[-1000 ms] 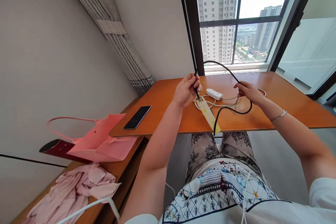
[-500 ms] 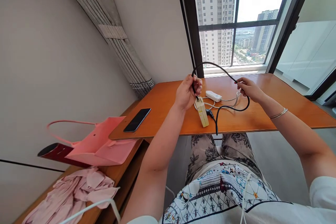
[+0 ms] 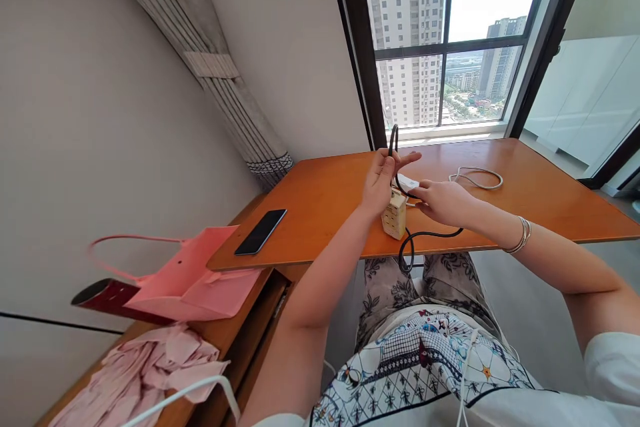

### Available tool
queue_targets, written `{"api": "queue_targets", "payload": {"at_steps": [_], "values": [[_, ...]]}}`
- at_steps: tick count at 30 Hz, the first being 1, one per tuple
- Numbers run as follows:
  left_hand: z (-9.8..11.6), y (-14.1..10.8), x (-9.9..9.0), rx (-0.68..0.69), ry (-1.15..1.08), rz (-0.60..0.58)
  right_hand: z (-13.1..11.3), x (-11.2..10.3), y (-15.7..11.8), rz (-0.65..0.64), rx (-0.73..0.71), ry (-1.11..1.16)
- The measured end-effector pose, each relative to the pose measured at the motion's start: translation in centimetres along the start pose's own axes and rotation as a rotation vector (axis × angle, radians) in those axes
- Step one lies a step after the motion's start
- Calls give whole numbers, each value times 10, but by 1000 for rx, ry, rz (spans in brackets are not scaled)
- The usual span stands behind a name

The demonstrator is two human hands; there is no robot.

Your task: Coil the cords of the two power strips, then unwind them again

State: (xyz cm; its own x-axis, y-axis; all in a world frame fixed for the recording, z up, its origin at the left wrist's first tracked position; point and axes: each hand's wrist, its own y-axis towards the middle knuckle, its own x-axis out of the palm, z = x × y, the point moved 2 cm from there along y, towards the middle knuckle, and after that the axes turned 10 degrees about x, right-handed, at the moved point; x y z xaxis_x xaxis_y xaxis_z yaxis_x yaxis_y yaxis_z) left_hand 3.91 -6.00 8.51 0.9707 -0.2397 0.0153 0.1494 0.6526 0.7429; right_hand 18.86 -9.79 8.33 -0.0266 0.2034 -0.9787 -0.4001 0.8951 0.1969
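My left hand (image 3: 379, 185) grips a black cable (image 3: 431, 234) above the wooden table, with a narrow loop of it standing up from the fingers; some of these fingers stick out to the right. Close by on the right, my right hand (image 3: 447, 203) pinches another stretch of the same cable. Just below my left hand is a beige power strip (image 3: 395, 216), tilted, its socket face toward me. More of the cable hangs in a coil at the table's front edge. A white adapter (image 3: 407, 183) lies behind the hands, partly hidden.
A white cord (image 3: 481, 179) lies looped on the wooden table (image 3: 330, 193). At the left is a black phone (image 3: 261, 232). A pink bag (image 3: 200, 280) and crumpled pink cloth (image 3: 160, 367) sit on the lower wooden unit. A window (image 3: 450, 47) stands behind the table.
My hands have come together: the left moved right, the right moved left and down. The wide cable arc became a narrow loop. The power strip turned, showing its sockets.
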Motion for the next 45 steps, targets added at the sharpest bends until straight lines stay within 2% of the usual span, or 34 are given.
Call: {"api": "queue_targets", "payload": {"at_steps": [4, 7, 11, 16, 17, 19, 24, 26, 27, 28, 30, 32, 35, 37, 39, 42, 45], "values": [[5, -8, 5, 18, 77, -159, -7, -6, -6, 11, -60, 14], [12, -13, 5, 65, 263, -257, -8, -9, -8, 84, -68, 139], [17, -17, 3, 148, 517, -300, -7, -7, -9, 142, -52, 315], [12, -19, 1, 157, 823, -318, 2, -5, -13, 174, 18, 544], [10, -19, 0, 160, 863, -321, 5, -5, -14, 138, 33, 610], [8, -17, -4, 168, 884, -304, 13, -3, -16, -24, 40, 768], [10, -11, -14, 138, 657, -195, 27, 8, -28, -664, -31, 1261], [12, -10, -15, 112, 556, -201, 30, 7, -34, -792, -35, 1442], [13, -9, -15, 93, 506, -207, 32, 4, -36, -791, -28, 1502], [13, -8, -14, 67, 452, -214, 35, 0, -37, -748, -19, 1525], [15, -7, -13, 4, 335, -231, 39, -14, -36, -568, -1, 1453], [17, -5, -10, -62, 212, -265, 43, -30, -32, -327, 3, 1293], [25, -5, -2, -163, 44, -342, 47, -52, -23, 102, -20, 1012], [31, -6, 5, -237, -51, -398, 47, -61, -16, 375, -53, 854], [36, -8, 9, -305, -151, -442, 46, -64, -8, 564, -90, 768], [40, -11, 10, -413, -325, -489, 42, -61, 2, 680, -131, 752], [43, -12, 6, -495, -497, -466, 34, -53, 9, 618, -167, 820]]}}
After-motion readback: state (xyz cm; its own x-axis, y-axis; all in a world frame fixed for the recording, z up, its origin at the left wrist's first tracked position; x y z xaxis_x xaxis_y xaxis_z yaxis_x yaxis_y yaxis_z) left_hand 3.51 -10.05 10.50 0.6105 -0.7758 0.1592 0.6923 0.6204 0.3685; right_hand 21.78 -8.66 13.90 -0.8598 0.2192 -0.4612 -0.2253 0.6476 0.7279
